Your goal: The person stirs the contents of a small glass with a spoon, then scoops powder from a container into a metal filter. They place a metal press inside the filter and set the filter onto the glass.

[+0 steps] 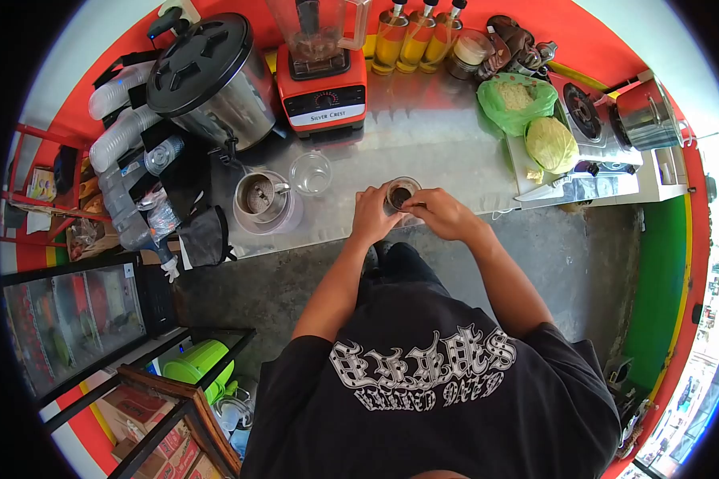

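**Glass cup with dark contents, held at bench edge**

Glass cup (400, 194), small, dark liquid or grounds inside; stands on the steel bench (439, 152) near its front edge, directly ahead of the person. Left hand (371, 214): grip wrapped about the cup's left side, fingers curled against the wall. Right hand (439, 211): fingertips pinched at the cup's rim on the right; whether they hold some small thing there cannot be told.

Just left of the cup: empty clear glass (311, 172), upright. Beside that: metal cup (257, 196) with brownish contents, standing on a pale saucer. Behind these: red blender (325, 76), its jar mounted; large steel urn (212, 80) with black lid at far left. Three bottles of amber liquid (415, 36) along the back wall. Right of the cup, well apart: cabbage (551, 144) on a board, green bag (517, 100), gas stove (595, 120) with a steel pot (647, 116).
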Demonstrator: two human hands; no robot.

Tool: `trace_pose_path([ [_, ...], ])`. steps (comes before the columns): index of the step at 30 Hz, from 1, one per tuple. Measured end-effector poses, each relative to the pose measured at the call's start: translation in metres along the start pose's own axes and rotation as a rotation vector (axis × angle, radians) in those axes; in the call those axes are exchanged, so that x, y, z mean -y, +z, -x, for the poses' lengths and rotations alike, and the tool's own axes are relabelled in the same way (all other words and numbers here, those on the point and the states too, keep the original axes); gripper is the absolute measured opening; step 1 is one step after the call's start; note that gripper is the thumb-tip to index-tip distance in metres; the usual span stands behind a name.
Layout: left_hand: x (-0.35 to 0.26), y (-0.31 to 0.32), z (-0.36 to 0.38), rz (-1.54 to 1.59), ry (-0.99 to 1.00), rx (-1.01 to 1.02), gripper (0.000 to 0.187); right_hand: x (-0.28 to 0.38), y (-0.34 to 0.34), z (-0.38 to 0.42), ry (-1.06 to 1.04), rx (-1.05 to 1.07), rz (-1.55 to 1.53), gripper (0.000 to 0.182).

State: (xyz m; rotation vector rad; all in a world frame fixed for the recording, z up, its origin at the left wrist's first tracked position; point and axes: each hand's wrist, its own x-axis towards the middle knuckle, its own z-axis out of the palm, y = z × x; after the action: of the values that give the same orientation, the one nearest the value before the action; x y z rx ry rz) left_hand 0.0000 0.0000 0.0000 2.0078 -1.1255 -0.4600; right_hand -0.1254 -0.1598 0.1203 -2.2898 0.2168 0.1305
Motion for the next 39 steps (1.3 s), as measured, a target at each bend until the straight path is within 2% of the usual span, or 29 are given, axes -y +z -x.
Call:
trace_pose_path([
  [2,0.004,0.004,0.0,-0.002,0.019,-0.033,0.069,-0.006,-0.006,0.002,-0.01,0.013,-0.189,0.023],
  [6,0.005,-0.002,0.0,-0.039,0.021,-0.046,0.071,0.012,-0.016,0.0,0.117,-0.024,-0.241,0.022],
  [8,0.008,0.003,-0.001,0.053,0.063,-0.123,0.072,0.017,-0.016,0.0,0.158,-0.113,-0.204,0.022],
  [11,0.018,0.015,0.0,0.092,0.091,-0.238,0.07,0.009,-0.009,0.0,0.079,-0.228,-0.212,0.021],
  [15,0.01,0.012,0.002,0.105,0.063,-0.196,0.073,-0.008,0.009,0.006,-0.01,-0.289,-0.144,0.024],
  [18,0.012,0.015,0.001,0.037,0.07,-0.165,0.074,-0.006,0.028,0.014,0.117,-0.343,-0.223,0.023],
  [20,0.014,0.018,0.0,0.038,0.077,-0.171,0.074,-0.003,0.039,0.014,0.238,-0.372,-0.39,0.019],
  [24,0.007,0.012,0.0,0.009,0.08,-0.146,0.074,0.005,0.05,0.002,0.224,-0.425,-0.321,0.02],
  [26,0.005,0.011,-0.002,0.043,0.032,-0.131,0.074,0.001,0.054,-0.009,0.287,-0.592,-0.538,0.022],
  [29,0.006,0.012,-0.002,0.028,0.044,-0.147,0.075,0.002,0.044,-0.014,0.333,-0.704,-0.719,0.022],
  [33,0.008,0.013,-0.003,0.003,0.031,-0.118,0.066,0.009,0.032,-0.011,0.424,-0.725,-0.587,0.023],
  [35,0.012,0.016,-0.003,0.013,0.063,-0.141,0.066,0.001,0.034,-0.012,0.417,-0.714,-0.384,0.025],
  [39,0.005,0.01,-0.002,0.011,0.047,-0.134,0.069,0.007,0.042,-0.016,0.275,-0.709,-0.507,0.025],
])
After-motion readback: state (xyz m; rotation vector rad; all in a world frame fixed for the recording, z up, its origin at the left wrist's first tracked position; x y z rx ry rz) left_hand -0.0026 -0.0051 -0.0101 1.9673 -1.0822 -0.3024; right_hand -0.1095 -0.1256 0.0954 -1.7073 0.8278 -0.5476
